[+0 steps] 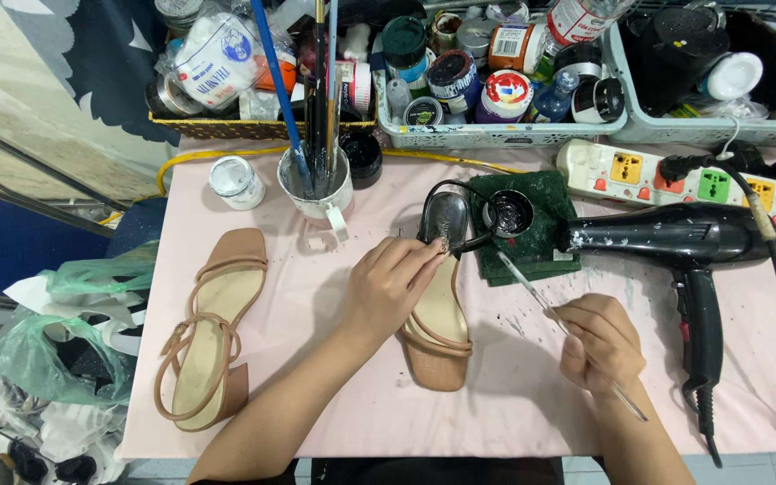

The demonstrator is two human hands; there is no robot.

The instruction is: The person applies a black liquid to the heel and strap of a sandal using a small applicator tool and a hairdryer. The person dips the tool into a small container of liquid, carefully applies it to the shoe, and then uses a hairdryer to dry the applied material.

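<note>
The left hand (388, 283) presses down on the tan strappy sandal (437, 314) at the middle of the pink tabletop (334, 395), its fingers (419, 256) clenched on the strap near the darkened, silvery toe end at 12 o'clock. The right hand (599, 341), at 4 o'clock from the sandal, grasps a thin paintbrush (541, 301) whose tip points toward a small open pot of dark paint (507, 213) resting on a green cloth (541, 224). The matching sandal (208, 332) lies well apart at 9 o'clock. A black hair dryer (675, 242) lies at 3 o'clock, just beside the cloth.

Judging from this, a loaded brush crossing the gap could drip on the tan insole or the tabletop. The left fingers sit close to the painted toe and could smear it. The dryer's cord near the pot could tip it if tugged.
</note>
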